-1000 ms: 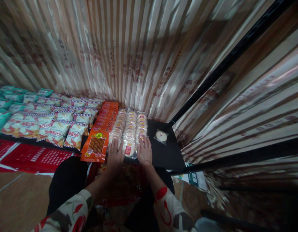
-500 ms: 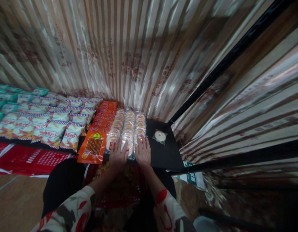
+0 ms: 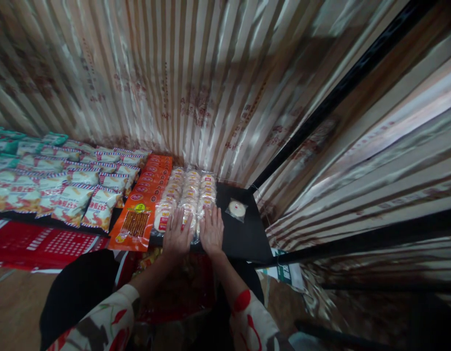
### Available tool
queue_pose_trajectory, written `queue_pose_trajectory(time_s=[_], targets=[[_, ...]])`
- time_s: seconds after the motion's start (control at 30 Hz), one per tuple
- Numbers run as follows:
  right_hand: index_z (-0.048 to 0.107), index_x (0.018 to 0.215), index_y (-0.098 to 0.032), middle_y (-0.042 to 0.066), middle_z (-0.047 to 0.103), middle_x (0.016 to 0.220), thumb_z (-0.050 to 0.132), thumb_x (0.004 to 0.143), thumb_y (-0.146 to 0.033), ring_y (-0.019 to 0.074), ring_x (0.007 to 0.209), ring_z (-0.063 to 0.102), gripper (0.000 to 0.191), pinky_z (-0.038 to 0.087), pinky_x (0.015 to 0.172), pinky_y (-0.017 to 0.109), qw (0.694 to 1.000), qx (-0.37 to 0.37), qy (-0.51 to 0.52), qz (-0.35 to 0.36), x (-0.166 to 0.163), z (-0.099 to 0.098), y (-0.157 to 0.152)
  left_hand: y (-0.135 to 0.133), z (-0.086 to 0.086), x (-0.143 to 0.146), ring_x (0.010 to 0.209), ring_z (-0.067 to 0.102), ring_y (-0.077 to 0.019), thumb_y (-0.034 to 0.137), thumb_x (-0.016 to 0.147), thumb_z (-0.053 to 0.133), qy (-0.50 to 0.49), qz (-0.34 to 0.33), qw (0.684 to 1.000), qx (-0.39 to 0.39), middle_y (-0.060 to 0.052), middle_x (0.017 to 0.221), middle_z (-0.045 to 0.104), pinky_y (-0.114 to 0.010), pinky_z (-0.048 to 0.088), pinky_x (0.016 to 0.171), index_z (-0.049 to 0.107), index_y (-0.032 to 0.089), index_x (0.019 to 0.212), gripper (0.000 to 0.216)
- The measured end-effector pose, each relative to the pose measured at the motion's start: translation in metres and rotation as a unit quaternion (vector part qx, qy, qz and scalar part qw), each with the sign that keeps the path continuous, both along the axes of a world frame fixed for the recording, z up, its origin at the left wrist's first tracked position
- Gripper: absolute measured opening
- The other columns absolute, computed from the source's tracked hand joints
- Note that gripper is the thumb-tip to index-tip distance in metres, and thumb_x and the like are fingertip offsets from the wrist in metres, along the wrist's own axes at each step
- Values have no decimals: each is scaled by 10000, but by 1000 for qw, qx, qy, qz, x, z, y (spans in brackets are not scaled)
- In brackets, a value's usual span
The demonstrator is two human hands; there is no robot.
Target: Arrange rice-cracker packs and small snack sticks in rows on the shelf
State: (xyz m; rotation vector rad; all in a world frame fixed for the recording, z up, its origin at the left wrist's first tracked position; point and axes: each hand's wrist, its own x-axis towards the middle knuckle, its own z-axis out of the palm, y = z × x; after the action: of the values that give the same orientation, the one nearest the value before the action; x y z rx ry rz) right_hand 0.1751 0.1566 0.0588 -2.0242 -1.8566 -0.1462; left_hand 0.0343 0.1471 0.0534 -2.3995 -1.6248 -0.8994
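Three columns of white round crackers in clear wrappers (image 3: 190, 192) lie overlapping on a black shelf (image 3: 243, 236). My left hand (image 3: 178, 236) rests on the near end of the left and middle columns, fingers spread and stretched forward. Against the right column lies my right hand (image 3: 211, 231), its fingers straight, along the near right edge. Neither hand is closed round anything. Just left of the columns is a row of overlapping orange snack packets (image 3: 135, 224) with brown sticks in the front window. One single wrapped cracker (image 3: 237, 208) lies apart on the right.
White snack bags with striped edges (image 3: 101, 207) and teal bags (image 3: 53, 139) fill the shelf's left side. A striped plastic sheet (image 3: 196, 73) hangs behind. A black post (image 3: 320, 117) rises at the right corner. Below the shelf stands a red basket (image 3: 206, 292) with packets.
The view has shifted slightly, so the shelf and goods appear a little further left. Both hands stay on the wrapped crackers; the right hand's fingers lie slightly closer together.
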Motion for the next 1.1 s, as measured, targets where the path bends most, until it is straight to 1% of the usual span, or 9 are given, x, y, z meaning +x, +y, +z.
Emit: queue_pose_trajectory(time_s=[0.17, 0.33, 0.53, 0.73, 0.87, 1.1], targets=[[356, 1423, -200, 104, 227, 1536, 274, 957, -298, 262, 1420, 140, 483, 316, 1049, 428, 1000, -15, 12, 11, 1, -5, 3, 3, -3, 3, 1398, 226, -296, 290, 878, 457, -1, -15, 1000, -11, -142, 1478, 326, -502, 241, 1122, 450, 174, 1360, 496], [382, 1410, -178, 106, 284, 1514, 298, 947, -280, 269, 1414, 160, 481, 326, 1054, 435, 1000, -12, 17, 22, 1, -6, 4, 3, -5, 3, 1382, 266, -310, 296, 882, 447, 21, -12, 999, -21, -176, 1456, 358, -504, 260, 1111, 474, 150, 1341, 482], [376, 1413, -181, 94, 298, 1509, 312, 938, -282, 269, 1411, 165, 491, 331, 1057, 439, 1000, -12, 15, 16, 0, -4, 4, 4, -5, 4, 1384, 263, -312, 298, 877, 459, 18, -10, 999, -25, -174, 1449, 374, -508, 259, 1112, 489, 159, 1328, 473], [378, 1411, -180, 96, 309, 1503, 327, 926, -278, 290, 1400, 187, 497, 371, 1019, 452, 999, -6, 30, 26, 0, -5, 4, 2, -2, 4, 1373, 292, -314, 290, 877, 452, 32, -6, 999, -33, -187, 1440, 389, -508, 271, 1107, 494, 149, 1323, 470], [397, 1398, -156, 111, 328, 1491, 325, 929, -271, 291, 1400, 185, 488, 362, 1028, 460, 999, 1, 31, 29, 1, -6, 5, 3, -5, 4, 1373, 291, -317, 286, 870, 461, 31, -9, 999, -23, -188, 1438, 392, -505, 272, 1107, 499, 147, 1319, 472], [412, 1382, -122, 123, 348, 1475, 307, 940, -259, 265, 1402, 176, 475, 330, 1061, 456, 998, 20, 31, 49, 5, -11, 8, 4, -9, 3, 1382, 272, -312, 283, 864, 468, 27, -6, 1000, -5, -171, 1454, 374, -496, 271, 1109, 481, 163, 1335, 487]])
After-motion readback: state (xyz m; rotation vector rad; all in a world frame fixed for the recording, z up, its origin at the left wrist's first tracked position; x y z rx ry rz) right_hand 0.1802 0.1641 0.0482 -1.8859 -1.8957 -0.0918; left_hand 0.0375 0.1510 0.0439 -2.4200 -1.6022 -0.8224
